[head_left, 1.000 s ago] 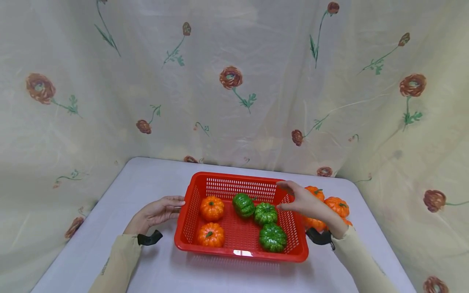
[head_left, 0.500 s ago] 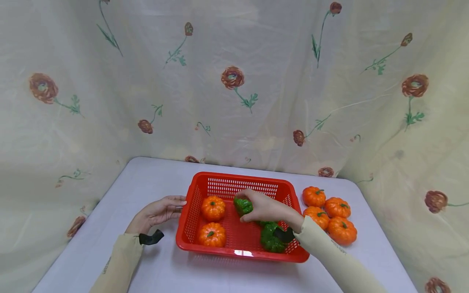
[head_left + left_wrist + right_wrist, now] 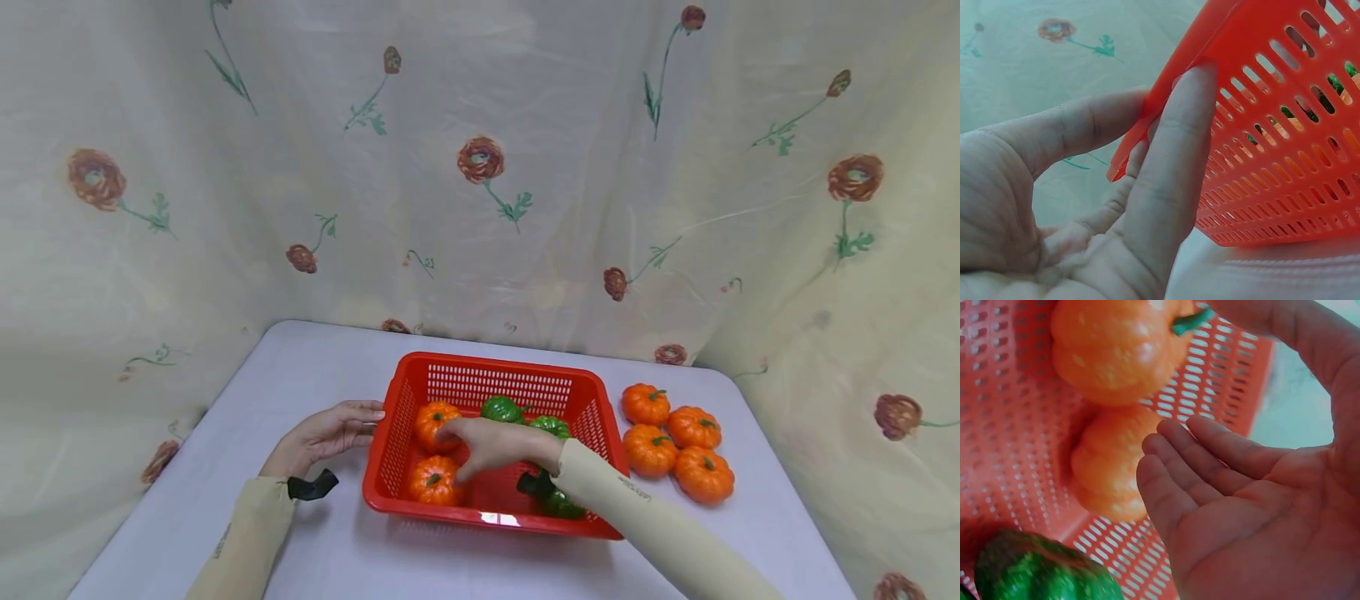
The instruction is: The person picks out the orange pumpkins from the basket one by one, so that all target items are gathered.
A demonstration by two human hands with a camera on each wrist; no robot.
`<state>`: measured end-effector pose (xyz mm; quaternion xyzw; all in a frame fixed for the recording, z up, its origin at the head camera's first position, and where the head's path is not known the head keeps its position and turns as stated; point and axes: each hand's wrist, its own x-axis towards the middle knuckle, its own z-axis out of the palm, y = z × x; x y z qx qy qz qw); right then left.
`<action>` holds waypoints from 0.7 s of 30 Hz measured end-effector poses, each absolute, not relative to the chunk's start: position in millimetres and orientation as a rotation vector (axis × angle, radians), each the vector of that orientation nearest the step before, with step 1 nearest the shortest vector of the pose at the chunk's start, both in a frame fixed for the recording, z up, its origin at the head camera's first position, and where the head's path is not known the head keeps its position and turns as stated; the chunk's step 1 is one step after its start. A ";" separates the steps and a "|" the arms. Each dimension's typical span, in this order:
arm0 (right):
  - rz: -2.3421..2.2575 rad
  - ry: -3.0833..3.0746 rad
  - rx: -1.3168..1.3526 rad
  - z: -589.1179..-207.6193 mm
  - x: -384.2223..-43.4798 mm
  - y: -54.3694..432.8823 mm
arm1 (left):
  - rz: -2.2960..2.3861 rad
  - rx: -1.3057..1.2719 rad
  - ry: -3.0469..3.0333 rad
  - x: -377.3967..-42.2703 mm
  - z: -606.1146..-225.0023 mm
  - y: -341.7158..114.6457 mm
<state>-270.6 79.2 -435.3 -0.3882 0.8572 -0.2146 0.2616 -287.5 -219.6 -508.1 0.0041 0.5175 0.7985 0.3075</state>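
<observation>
In the head view my left hand [image 3: 337, 433] grips the left rim of a red plastic basket [image 3: 510, 362]. Its thumb and fingers pinch that edge from both sides in the left wrist view. My right hand [image 3: 495, 443] is inside the basket, fingers spread and relaxed, holding nothing. Nearest to it are two orange toy pumpkins, the rear one [image 3: 431, 423] and the front one [image 3: 430, 480]; the right wrist view shows the fingertips close beside an orange pumpkin [image 3: 1110, 465]. Green toy pumpkins, one at the back [image 3: 501, 408] and another [image 3: 551, 426], are partly hidden by the right arm.
Several orange toy pumpkins [image 3: 651, 450] sit on the white table [image 3: 315, 367] to the right of the basket. Behind the table hangs a flower-patterned curtain [image 3: 555, 250]. My right sleeve [image 3: 645, 517] crosses over the basket's front right corner.
My right hand has moved leftward across the basket, from its right rim past the green pumpkins to the orange ones. My left hand stays on the rim.
</observation>
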 end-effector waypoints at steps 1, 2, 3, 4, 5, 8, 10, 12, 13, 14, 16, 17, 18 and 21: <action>-0.573 2.315 -1.044 -437.5 -270.0 78.1 | 2.111 0.009 1.368 -287.6 -508.0 -219.3; -0.564 2.313 -1.033 -439.7 -269.4 77.0 | 2.118 -0.004 1.362 -287.3 -507.8 -219.5; -0.557 2.311 -1.022 -441.9 -268.6 76.3 | 2.121 -0.012 1.361 -287.1 -507.4 -219.5; -0.541 2.309 -1.010 -444.8 -267.9 75.3 | 2.114 -0.001 1.365 -287.5 -507.5 -219.2; -0.528 2.307 -0.999 -447.6 -267.1 74.4 | 2.108 0.009 1.372 -287.9 -507.7 -218.8; -0.469 2.316 -1.004 -455.6 -264.7 71.6 | 2.092 0.030 1.376 -288.9 -508.1 -218.0; -0.442 2.321 -1.027 -459.6 -263.2 69.9 | 2.093 0.023 1.376 -288.9 -509.0 -218.3; -0.430 2.333 -1.041 -461.6 -262.1 69.0 | 2.095 0.014 1.377 -289.3 -509.8 -218.5; -0.433 2.335 -1.044 -462.0 -261.6 68.8 | 2.095 0.015 1.378 -289.5 -510.2 -218.6; -0.436 2.338 -1.045 -462.0 -261.3 68.6 | 2.096 0.014 1.380 -289.7 -510.5 -218.5; -0.442 2.347 -1.045 -461.9 -260.9 68.7 | 2.089 0.032 1.381 -290.4 -510.5 -217.8; -0.446 2.348 -1.040 -461.7 -260.7 68.8 | 2.085 0.039 1.380 -290.6 -509.9 -217.5; -0.451 2.349 -1.039 -461.6 -260.6 69.2 | 2.086 0.039 1.374 -290.5 -509.4 -217.3; -0.464 2.357 -1.032 -461.0 -261.1 71.1 | 2.083 0.051 1.366 -290.5 -507.8 -216.9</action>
